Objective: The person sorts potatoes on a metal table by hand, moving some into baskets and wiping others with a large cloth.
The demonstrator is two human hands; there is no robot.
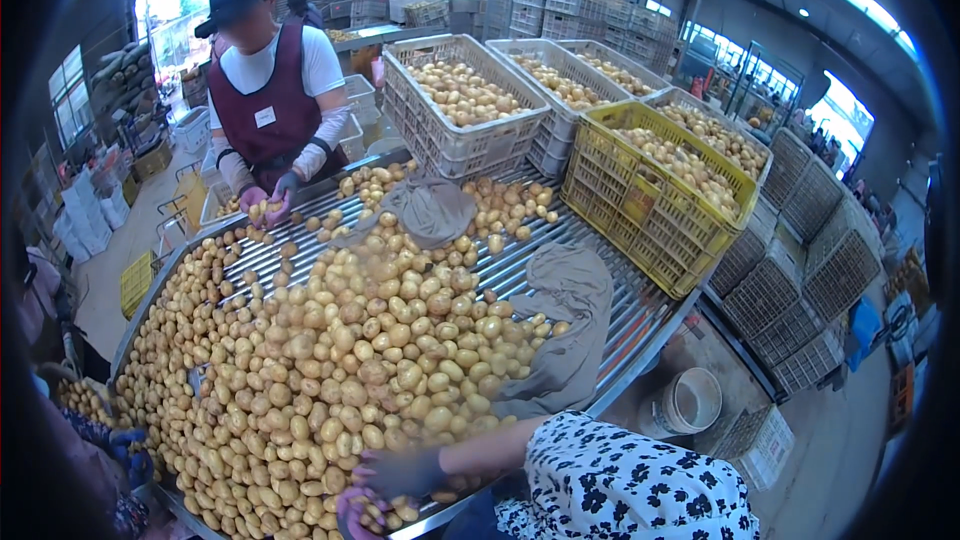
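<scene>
Many yellow-brown potatoes [330, 380] lie heaped on a metal roller table [630, 310]. Close to the near edge, my right hand [405, 473], in a grey and purple glove, reaches left over the heap. Its fingers look stretched out, though slightly blurred, and I see nothing gripped in them. Just below it, at the bottom of the picture, my left hand [355, 515] wears a pink-purple glove. The fingers curl about a few potatoes, partly hidden there. A black-and-white patterned sleeve [630, 480] covers my right upper arm.
Grey cloths [560, 325] [430, 210] lie on the rollers. A yellow crate [650, 195] and white crates [460, 105] of potatoes stand along the far right side. Opposite, a co-worker [275, 100] holds potatoes; another's gloved hand [130, 440] is at far left. A bucket [692, 400] stands right.
</scene>
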